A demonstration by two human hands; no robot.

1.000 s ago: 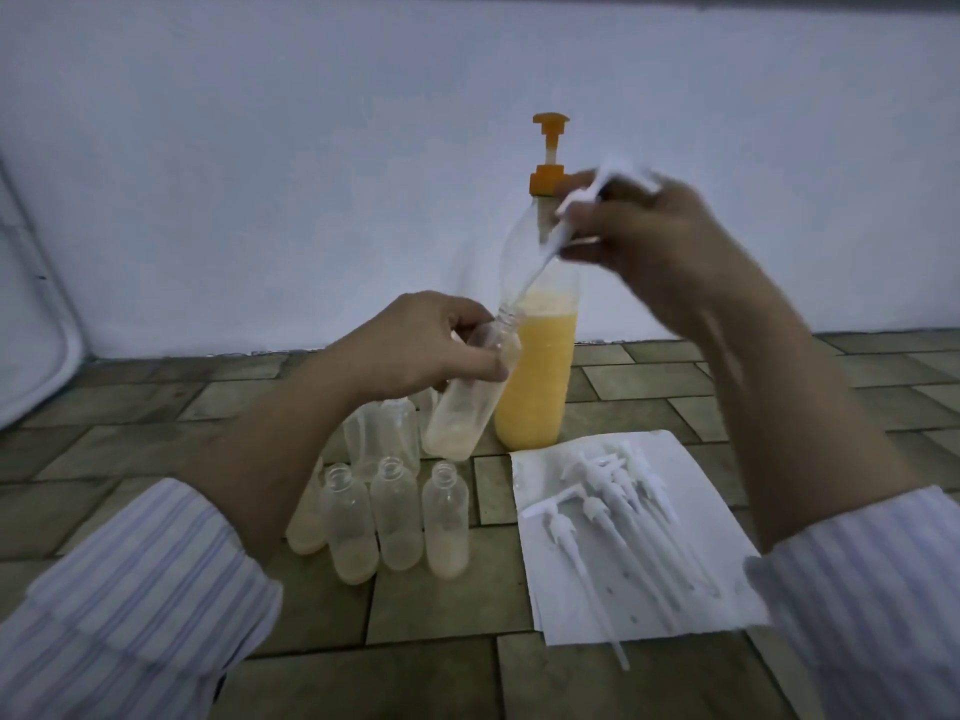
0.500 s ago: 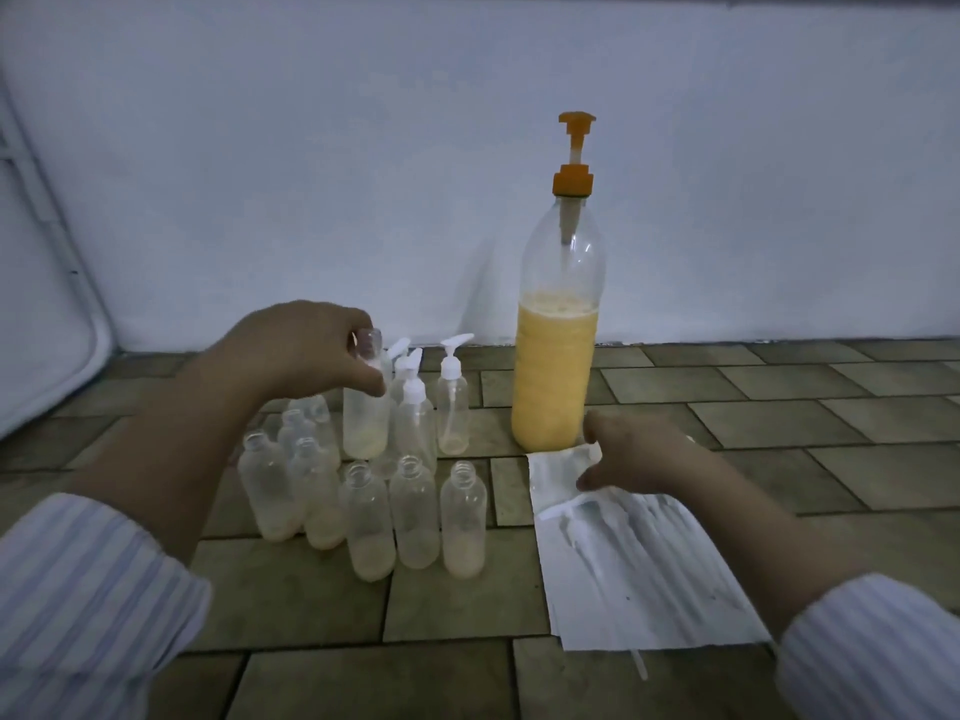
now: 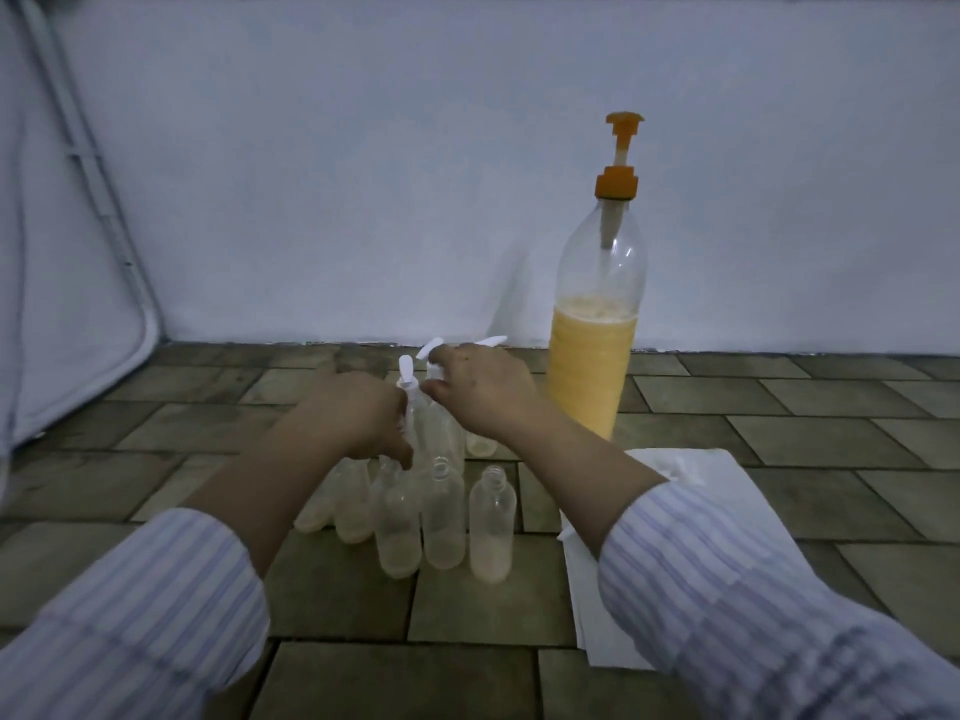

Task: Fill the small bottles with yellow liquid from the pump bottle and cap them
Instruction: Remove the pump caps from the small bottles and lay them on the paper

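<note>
A tall pump bottle [image 3: 592, 376] with an orange pump head stands at the back right, about half full of yellow liquid. Left of it is a cluster of small clear bottles. Three open ones [image 3: 442, 517] stand in the front row, each with a little yellow liquid, and several capped ones stand behind. My left hand [image 3: 358, 418] grips a small bottle [image 3: 439, 433] in the back of the cluster. My right hand [image 3: 480, 392] pinches the white pump cap [image 3: 435, 368] at the top of that bottle. My hands hide most of that bottle.
A white paper sheet [image 3: 587, 615] lies on the tiled floor to the right, mostly under my right forearm. A pale wall runs behind everything. A white folded frame [image 3: 104, 226] leans at the far left.
My right hand left the paper sheet and moved up-left to the top of the bottle in my left hand. My left hand stayed at the back of the cluster.
</note>
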